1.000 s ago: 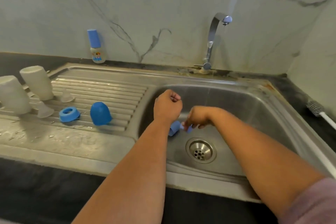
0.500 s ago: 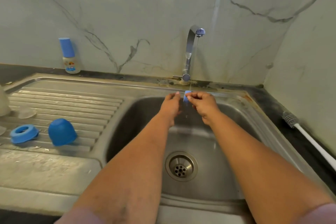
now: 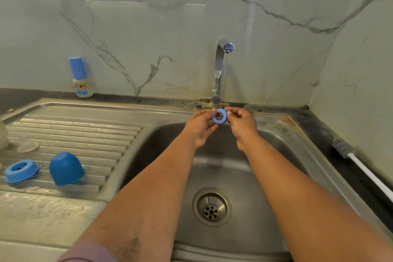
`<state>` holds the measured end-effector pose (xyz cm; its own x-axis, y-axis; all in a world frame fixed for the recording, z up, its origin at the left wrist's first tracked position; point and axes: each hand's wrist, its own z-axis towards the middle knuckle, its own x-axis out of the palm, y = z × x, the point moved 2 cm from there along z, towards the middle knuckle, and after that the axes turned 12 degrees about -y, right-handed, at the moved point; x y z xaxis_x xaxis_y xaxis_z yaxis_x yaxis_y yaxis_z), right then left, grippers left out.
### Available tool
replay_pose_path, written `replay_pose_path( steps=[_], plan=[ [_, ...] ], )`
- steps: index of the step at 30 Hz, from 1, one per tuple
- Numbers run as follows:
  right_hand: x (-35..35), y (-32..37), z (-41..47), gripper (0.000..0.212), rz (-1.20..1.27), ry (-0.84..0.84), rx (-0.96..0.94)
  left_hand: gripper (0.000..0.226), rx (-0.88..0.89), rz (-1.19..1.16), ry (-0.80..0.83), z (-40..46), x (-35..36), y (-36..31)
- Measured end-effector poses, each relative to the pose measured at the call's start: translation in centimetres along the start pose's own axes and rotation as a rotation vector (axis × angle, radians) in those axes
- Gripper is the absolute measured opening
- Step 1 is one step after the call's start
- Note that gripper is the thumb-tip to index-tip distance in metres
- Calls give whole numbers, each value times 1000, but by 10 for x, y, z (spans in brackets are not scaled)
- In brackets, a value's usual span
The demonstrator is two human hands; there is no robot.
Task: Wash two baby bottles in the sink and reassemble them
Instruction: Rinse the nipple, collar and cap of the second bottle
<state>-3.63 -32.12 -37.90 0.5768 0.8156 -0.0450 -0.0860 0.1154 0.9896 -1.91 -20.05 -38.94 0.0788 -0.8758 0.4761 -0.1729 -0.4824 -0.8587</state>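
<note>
A blue ring is pinched between the fingertips of the left hand and right hand under the tap (water running), above the sink.

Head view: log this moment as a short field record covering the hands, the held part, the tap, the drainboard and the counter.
hands: left hand and right hand each pinch one side of the blue ring
held part: blue ring, hole facing the camera, above the sink
tap: tap running a thin stream
drainboard: second blue ring, blue cap, clear teat
counter: assembled baby bottle upright by the wall; bottle brush right of the sink
</note>
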Motion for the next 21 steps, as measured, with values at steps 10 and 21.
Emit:
replay_pose_path(
  steps=[10,21],
  plan=[
    [-2,24,-21,36,-451,160,-546,17,155,51,-89,-4,10,2],
    [-8,33,-17,42,-475,186,-532,3,105,-45,-167,-4,10,0]
  ],
)
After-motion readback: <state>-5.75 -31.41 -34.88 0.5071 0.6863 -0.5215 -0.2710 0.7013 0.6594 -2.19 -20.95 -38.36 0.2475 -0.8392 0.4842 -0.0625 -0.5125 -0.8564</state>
